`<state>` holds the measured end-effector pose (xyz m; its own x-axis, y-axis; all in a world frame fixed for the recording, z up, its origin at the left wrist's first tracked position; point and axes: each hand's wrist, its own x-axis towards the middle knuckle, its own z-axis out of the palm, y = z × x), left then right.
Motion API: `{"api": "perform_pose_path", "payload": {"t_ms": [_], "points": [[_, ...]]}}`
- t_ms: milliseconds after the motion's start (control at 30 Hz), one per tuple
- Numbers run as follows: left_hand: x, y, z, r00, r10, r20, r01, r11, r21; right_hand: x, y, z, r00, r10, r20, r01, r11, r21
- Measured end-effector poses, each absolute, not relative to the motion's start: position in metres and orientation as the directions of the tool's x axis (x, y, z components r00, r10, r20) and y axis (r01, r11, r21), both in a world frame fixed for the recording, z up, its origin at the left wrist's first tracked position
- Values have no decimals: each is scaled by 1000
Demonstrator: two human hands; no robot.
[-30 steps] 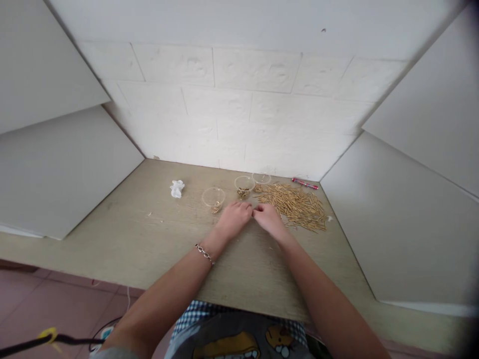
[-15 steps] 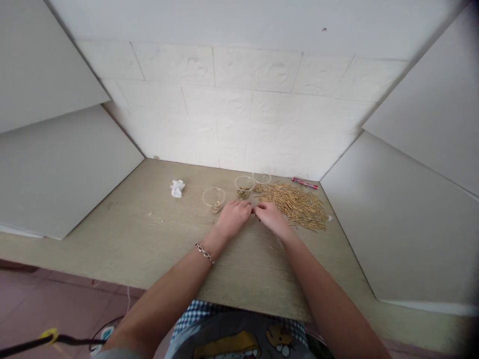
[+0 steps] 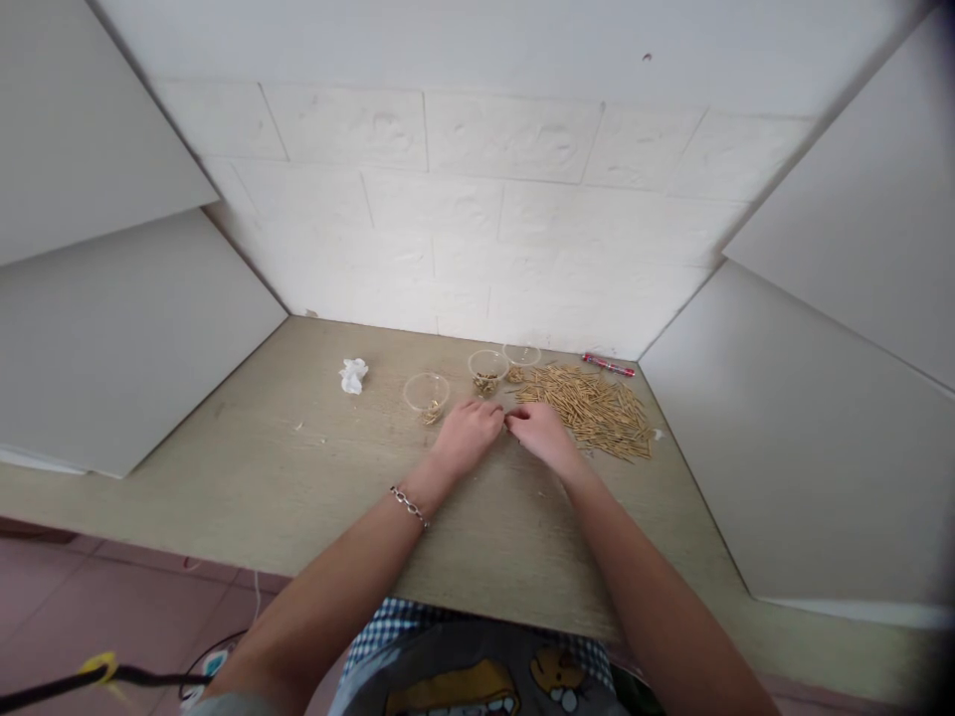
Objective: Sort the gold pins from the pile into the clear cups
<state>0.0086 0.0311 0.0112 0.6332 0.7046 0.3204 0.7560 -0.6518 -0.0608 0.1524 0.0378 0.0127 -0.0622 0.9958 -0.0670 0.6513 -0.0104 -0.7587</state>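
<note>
My left hand [image 3: 470,434] and my right hand [image 3: 543,434] meet fingertip to fingertip just above the table. Both are closed in a pinch; whatever lies between the fingers is too small and hidden to name. Beyond my left hand stands a clear round cup [image 3: 487,368] with small gold-coloured pieces at its bottom. Another clear cup [image 3: 426,394], to the left, also has a few small pieces in it. A third clear cup [image 3: 522,354] sits farther back. Right beside my right hand spreads a heap of thin gold-coloured sticks [image 3: 589,408].
A crumpled white tissue [image 3: 353,376] lies at the left on the wooden table [image 3: 246,477]. A red pen-like stick [image 3: 608,365] rests by the back wall [image 3: 463,239]. Grey panels [image 3: 813,428] close in both sides.
The fingertips have shifted very slightly, with both hands staying together in the same place. The cups and the heap of sticks look unchanged.
</note>
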Motion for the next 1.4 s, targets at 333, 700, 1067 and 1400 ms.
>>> {"api": "perform_pose_path", "payload": {"t_ms": [333, 700, 1067, 1400], "points": [[7, 36, 4, 566, 712, 416, 769, -638, 45, 155, 41, 14, -80, 987, -141, 581, -68, -811], [7, 36, 5, 567, 720, 400, 777, -629, 32, 148, 40, 7, -18, 995, -97, 570, -69, -819], [6, 36, 5, 554, 748, 365, 788, -613, 60, 140, 31, 17, 26, 999, 28, 702, 2, -712], [6, 37, 5, 560, 749, 355, 786, -615, 58, 137, 28, 13, 5, 993, 119, 778, 71, -624]]}}
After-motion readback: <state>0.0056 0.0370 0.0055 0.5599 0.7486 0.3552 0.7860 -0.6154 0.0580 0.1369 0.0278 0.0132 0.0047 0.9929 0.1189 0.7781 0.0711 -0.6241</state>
